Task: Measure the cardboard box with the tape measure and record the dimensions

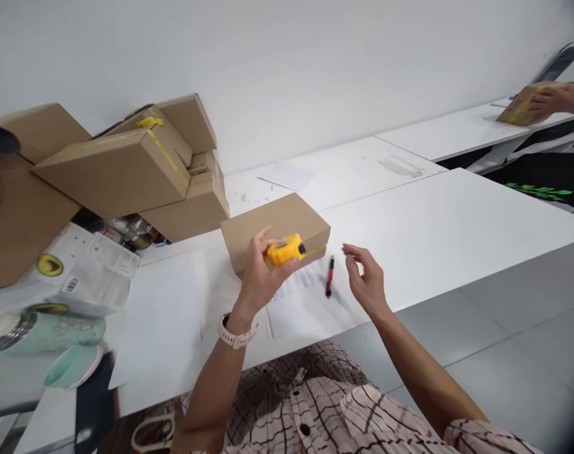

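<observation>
A yellow tape measure (286, 250) is gripped in my left hand (261, 277), between the thumb and fingers. It is held over the front edge of a closed brown cardboard box (282, 221) on the white table. A thin yellow strip runs along the box's right front side. My right hand (366, 277) is off to the right of the box, fingers loosely bent and apart from the thumb, with nothing seen in it. Between that hand and the box lies a red and black pen (330, 277), beside printed sheets of paper (299, 309) partly under the box.
Several cardboard boxes (117, 170) are piled at the left. Near them are a white carton (74, 271), a mint-green flask (55, 331), a green cup (72, 367) and blank paper (159, 315). At far right, another person's hand (559, 101) holds a taped box (518, 108).
</observation>
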### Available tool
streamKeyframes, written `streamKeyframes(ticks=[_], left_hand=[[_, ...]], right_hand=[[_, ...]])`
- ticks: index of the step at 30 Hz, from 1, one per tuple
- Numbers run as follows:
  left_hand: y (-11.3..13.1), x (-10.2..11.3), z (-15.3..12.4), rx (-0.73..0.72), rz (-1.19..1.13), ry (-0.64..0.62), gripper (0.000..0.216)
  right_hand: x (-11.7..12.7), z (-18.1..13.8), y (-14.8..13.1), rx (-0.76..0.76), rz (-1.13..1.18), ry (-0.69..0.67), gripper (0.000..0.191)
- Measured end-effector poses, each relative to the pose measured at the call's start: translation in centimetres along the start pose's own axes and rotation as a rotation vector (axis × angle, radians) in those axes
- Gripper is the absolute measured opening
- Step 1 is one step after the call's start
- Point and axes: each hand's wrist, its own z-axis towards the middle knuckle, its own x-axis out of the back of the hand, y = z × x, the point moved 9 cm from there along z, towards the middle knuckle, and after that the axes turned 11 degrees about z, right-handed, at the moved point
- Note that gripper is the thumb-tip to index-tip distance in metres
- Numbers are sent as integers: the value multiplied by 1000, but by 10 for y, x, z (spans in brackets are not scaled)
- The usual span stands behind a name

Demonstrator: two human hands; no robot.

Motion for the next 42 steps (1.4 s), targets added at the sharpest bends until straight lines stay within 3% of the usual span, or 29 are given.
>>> streamKeyframes(ticks=[2, 4, 8, 11, 17, 19, 21, 24, 28, 33, 42], left_hand=[[9, -9, -16, 16, -168, -117, 79], [13, -9, -27, 45, -241, -150, 79], [3, 7, -33, 96, -285, -121, 77], [-12, 42, -26, 94, -285, -10, 76], [-73, 156, -15, 224, -152, 400, 65], [-95, 180, -16, 294, -114, 443, 60], [-111, 191, -17, 351, -84, 433, 58], [-124, 191, -22, 400, -66, 407, 56], [-123, 175, -20, 409, -71, 351, 61], [-112, 161, -8, 381, -62, 306, 68], [-116, 151, -2, 412, -76, 266, 72]], right_hand=[[-33, 3, -22, -235, 368, -230, 36], [-61, 1, -45, -389, 560, -421, 40], [-86, 7, -63, -492, 632, -544, 38], [-90, 38, -56, -481, 635, -486, 37], [-79, 137, -16, -403, 582, -194, 32], [-79, 155, 2, -432, 497, -135, 29], [-83, 163, 18, -466, 400, -106, 27], [-90, 163, 33, -497, 273, -102, 23], [-100, 156, 45, -532, 165, -169, 16], [-104, 144, 50, -603, 104, -255, 32], [-100, 136, 44, -613, 70, -210, 35]])
